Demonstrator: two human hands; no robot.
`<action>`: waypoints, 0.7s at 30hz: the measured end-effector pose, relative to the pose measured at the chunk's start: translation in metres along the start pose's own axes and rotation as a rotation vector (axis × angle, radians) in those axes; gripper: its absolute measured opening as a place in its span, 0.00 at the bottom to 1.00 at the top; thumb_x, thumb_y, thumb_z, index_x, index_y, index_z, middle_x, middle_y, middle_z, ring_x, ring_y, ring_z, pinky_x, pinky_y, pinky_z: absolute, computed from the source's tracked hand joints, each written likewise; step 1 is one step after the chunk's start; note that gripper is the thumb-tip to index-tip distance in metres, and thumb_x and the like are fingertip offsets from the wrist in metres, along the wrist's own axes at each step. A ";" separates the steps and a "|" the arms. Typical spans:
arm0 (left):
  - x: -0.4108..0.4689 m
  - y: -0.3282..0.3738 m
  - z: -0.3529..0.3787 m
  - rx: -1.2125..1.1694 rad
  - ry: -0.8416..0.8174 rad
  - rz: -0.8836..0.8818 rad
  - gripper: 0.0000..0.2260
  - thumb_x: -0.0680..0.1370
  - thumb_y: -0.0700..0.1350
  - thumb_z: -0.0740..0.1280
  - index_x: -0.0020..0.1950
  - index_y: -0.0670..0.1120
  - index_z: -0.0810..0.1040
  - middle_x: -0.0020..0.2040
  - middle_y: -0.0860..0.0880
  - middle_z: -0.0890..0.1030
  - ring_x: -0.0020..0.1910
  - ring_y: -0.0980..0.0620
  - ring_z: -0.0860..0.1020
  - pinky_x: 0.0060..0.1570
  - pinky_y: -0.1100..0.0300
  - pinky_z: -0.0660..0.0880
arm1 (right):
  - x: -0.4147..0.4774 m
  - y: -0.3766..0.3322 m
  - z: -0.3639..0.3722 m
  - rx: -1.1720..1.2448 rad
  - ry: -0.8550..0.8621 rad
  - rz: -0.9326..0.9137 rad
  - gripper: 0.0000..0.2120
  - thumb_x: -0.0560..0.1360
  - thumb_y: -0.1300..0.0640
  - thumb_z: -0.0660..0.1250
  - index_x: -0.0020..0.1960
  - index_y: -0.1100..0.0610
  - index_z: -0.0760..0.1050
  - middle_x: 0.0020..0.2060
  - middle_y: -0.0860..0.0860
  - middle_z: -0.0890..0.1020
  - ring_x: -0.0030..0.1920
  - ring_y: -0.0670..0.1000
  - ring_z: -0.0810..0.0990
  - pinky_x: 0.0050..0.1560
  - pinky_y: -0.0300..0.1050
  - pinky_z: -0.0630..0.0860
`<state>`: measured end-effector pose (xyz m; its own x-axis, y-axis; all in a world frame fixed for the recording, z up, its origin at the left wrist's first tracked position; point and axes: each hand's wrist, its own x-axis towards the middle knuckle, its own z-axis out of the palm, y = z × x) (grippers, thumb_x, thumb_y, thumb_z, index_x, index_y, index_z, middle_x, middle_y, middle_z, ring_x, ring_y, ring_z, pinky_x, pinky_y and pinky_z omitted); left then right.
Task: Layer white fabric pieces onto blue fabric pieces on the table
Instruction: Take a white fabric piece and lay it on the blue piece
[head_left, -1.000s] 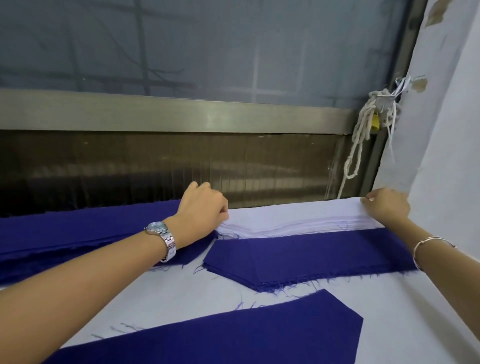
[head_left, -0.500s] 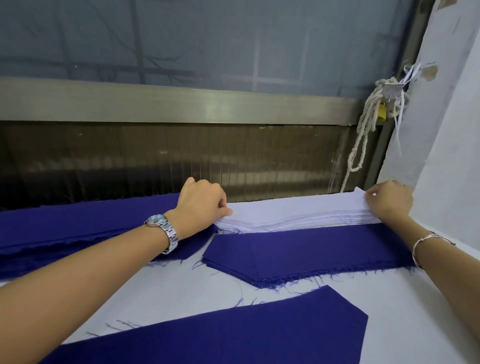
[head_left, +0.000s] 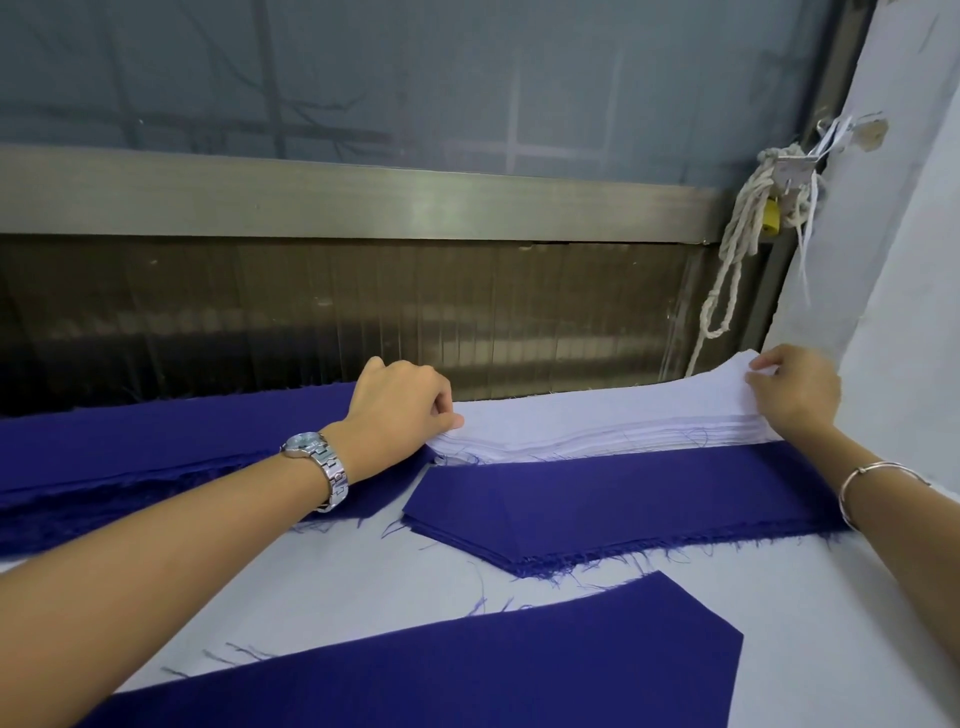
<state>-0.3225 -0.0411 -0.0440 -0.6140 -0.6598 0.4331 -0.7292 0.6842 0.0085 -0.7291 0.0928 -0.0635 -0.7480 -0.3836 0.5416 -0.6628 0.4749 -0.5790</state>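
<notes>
The left hand (head_left: 400, 410) and right hand (head_left: 795, 395) each keep a closed pinch grip on opposite ends of the stacked thin white fabric pieces (head_left: 597, 421) at the far edge of the worktop (head_left: 363, 582), apparently freeing the top piece, which must next be laid squarely onto the dark blue pointed fabric stack (head_left: 623, 499).

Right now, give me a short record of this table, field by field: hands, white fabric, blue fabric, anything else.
left hand: pinches the left end of the white stack
right hand: pinches top sheets at its right end, raised
white stack: far side of the table, behind the middle blue stack
middle blue stack: no white on top
near blue piece: flat, bare
other: blue pile far left; rope by the window
</notes>
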 end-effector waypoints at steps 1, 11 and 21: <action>0.000 0.000 0.001 0.000 0.000 0.002 0.09 0.78 0.58 0.68 0.46 0.54 0.82 0.39 0.58 0.79 0.44 0.55 0.79 0.55 0.54 0.66 | -0.001 0.001 0.000 -0.009 -0.005 0.000 0.06 0.76 0.63 0.70 0.51 0.60 0.84 0.54 0.61 0.84 0.55 0.65 0.79 0.58 0.54 0.74; 0.000 0.002 0.000 -0.031 -0.016 0.020 0.06 0.78 0.54 0.68 0.47 0.54 0.82 0.42 0.57 0.83 0.45 0.56 0.79 0.51 0.57 0.62 | 0.004 0.003 -0.001 -0.079 -0.040 0.010 0.12 0.77 0.60 0.69 0.60 0.60 0.80 0.52 0.64 0.84 0.57 0.66 0.78 0.59 0.57 0.73; 0.006 0.005 0.001 0.028 -0.067 0.028 0.18 0.78 0.54 0.69 0.67 0.52 0.74 0.61 0.52 0.78 0.60 0.50 0.75 0.59 0.54 0.66 | 0.006 0.014 -0.012 -0.061 -0.100 0.021 0.12 0.80 0.55 0.67 0.59 0.58 0.82 0.58 0.62 0.82 0.61 0.67 0.75 0.64 0.56 0.65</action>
<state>-0.3302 -0.0420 -0.0419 -0.6528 -0.6603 0.3712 -0.7189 0.6946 -0.0286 -0.7424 0.1065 -0.0611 -0.7635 -0.4489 0.4643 -0.6458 0.5300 -0.5496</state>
